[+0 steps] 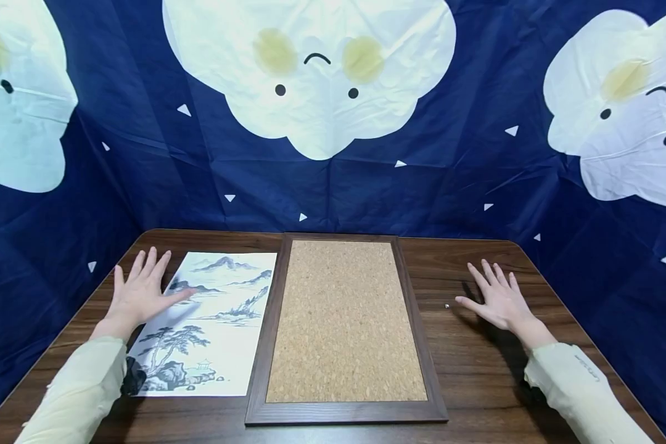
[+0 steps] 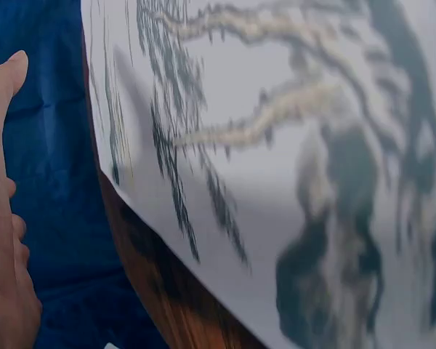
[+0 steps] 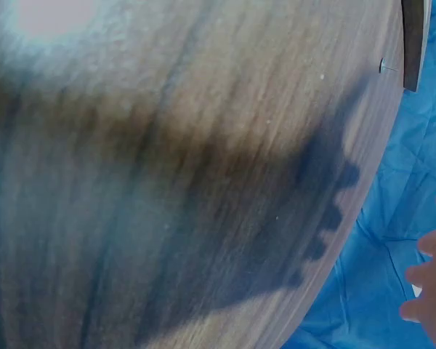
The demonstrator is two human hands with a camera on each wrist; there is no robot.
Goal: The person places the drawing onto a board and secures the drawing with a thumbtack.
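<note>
A white sheet with an ink landscape painting (image 1: 222,327) lies flat on the left of the table. Over its upper left edge my left hand (image 1: 139,296) is spread, fingers straight and holding nothing. In the middle lies a cork board (image 1: 344,320) with a dark wooden frame. To the right of it is a small thumbtack (image 1: 446,306), whose thin point shows in the right wrist view (image 3: 383,65). My right hand (image 1: 499,302) hovers spread above the wood just right of the tack, holding nothing. Fingers of each hand appear only partly in the wrist views.
The brown wooden table (image 1: 472,382) has rounded far corners. A dark blue cloth (image 1: 333,191) printed with upside-down white clouds and small triangles hangs behind it and along both sides. The board's frame lies right beside the paper.
</note>
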